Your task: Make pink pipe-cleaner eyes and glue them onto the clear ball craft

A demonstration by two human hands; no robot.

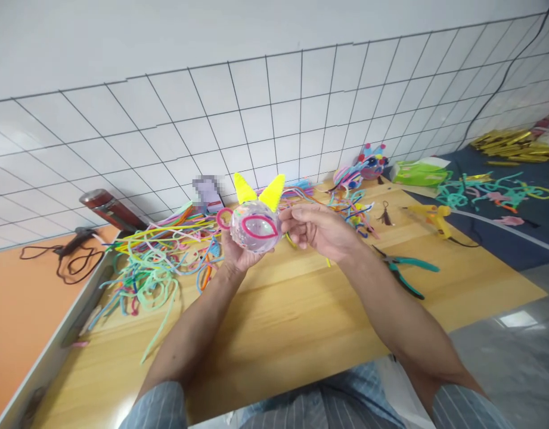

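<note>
My left hand [239, 253] is wrapped from below around a clear round ball [260, 226] and holds it up over the wooden table. Two pointed yellow fuzzy ears [259, 193] stand on top of the ball. A pink pipe-cleaner outline, shaped like an eye or a leaf, shows on its near face, and a pink pipe-cleaner loop [225, 218] sticks out at its left. At the ball's right side is my right hand [316, 229], its fingers bent and drawn together close to the surface. Whatever lies between those fingertips, if anything, is hidden.
Tangled pipe cleaners [153, 280] cover the table's left and back. Right of my forearm lie teal-handled pliers [408, 274] and a yellow glue gun [435, 219]. A red-brown flask [111, 210], a phone [208, 193], a decorated craft piece [368, 164] and a green packet [421, 173] stand further back.
</note>
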